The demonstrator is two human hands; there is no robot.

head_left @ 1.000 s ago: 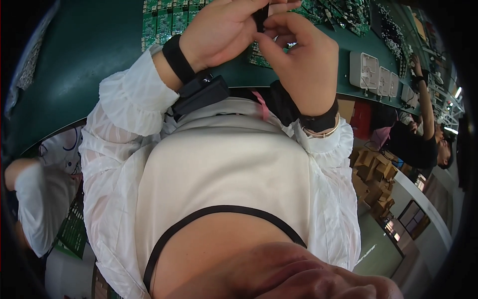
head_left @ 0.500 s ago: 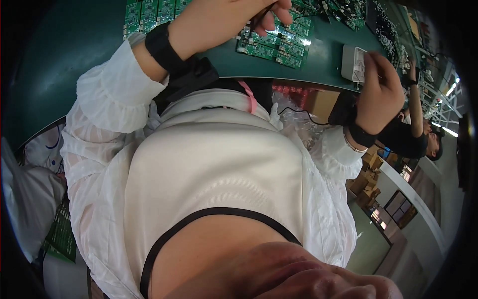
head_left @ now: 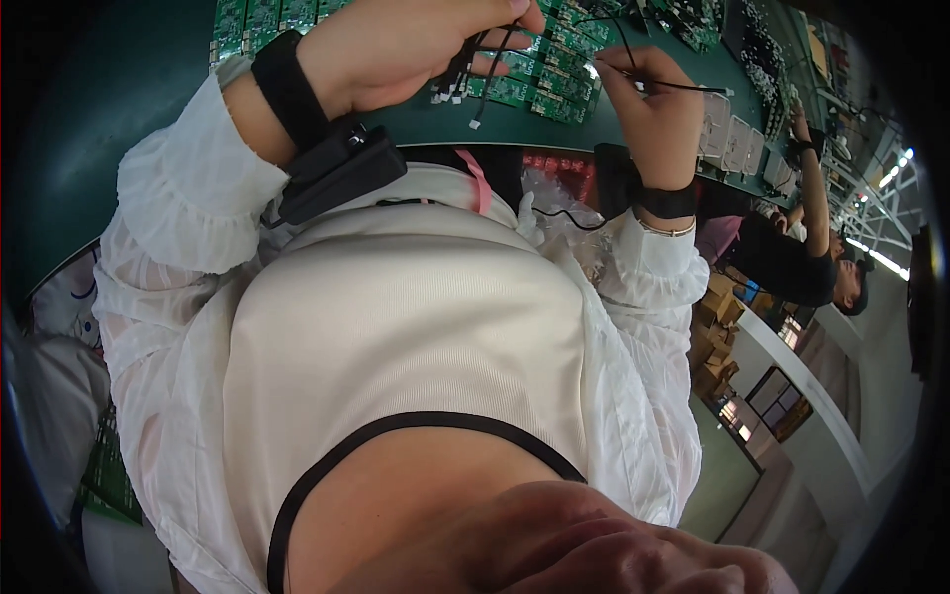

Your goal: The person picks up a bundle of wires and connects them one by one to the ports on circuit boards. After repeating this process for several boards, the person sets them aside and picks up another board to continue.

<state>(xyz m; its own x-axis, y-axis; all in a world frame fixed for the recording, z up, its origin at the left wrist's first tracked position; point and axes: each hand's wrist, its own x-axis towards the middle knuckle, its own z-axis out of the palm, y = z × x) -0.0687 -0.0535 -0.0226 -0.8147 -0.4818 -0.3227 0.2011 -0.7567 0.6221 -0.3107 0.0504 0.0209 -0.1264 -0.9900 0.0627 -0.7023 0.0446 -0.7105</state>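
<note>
My left hand (head_left: 396, 54) is closed round a bundle of thin black cables (head_left: 457, 74), whose white plug ends hang below the fingers. Just to its right, my right hand (head_left: 648, 109) pinches one black cable (head_left: 693, 87) between thumb and fingertips; a white connector sits at that cable's right end. Green circuit boards (head_left: 564, 74) lie in rows on the bench under and between the hands. Another row of green boards (head_left: 262, 15) is at the far left, partly behind my left forearm.
White plastic trays (head_left: 732, 139) stand along the right edge of the dark green bench (head_left: 129, 109). Beyond them are piles of white-tipped cables (head_left: 767, 69) and more boards (head_left: 693, 25). A co-worker in black (head_left: 787, 257) is at the right, with cardboard boxes (head_left: 714, 337) stacked nearby.
My right hand has moved left from beside the white tray toward my left hand, and a black cable now shows in it. My left hand shifted slightly left; its cable bundle shows more.
</note>
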